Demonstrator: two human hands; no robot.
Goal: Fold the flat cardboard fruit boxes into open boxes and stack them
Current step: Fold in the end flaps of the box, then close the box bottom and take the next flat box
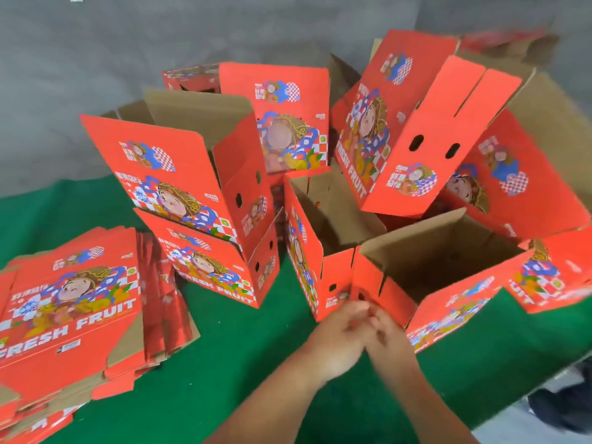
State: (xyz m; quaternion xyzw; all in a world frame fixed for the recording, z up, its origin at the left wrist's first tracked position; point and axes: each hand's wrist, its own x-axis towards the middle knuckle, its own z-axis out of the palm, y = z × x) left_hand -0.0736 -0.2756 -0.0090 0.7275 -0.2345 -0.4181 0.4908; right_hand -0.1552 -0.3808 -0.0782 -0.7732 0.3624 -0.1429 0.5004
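An open red fruit box (448, 302) with a brown inside stands on the green table at centre right, its near corner toward me. My left hand (339, 331) and my right hand (389, 336) meet at that corner, touching each other and blurred by motion. Whether they grip the cardboard is unclear. A second open box (307, 251) stands just left of it. A pile of flat boxes (70, 309) printed FRESH FRUIT lies at the left.
Two nested open boxes (205, 200) stand behind the flat pile. More folded boxes (410, 123) are heaped, tilted, at the back right. The green table (243, 363) ends at the lower right, where floor shows. A grey wall is behind.
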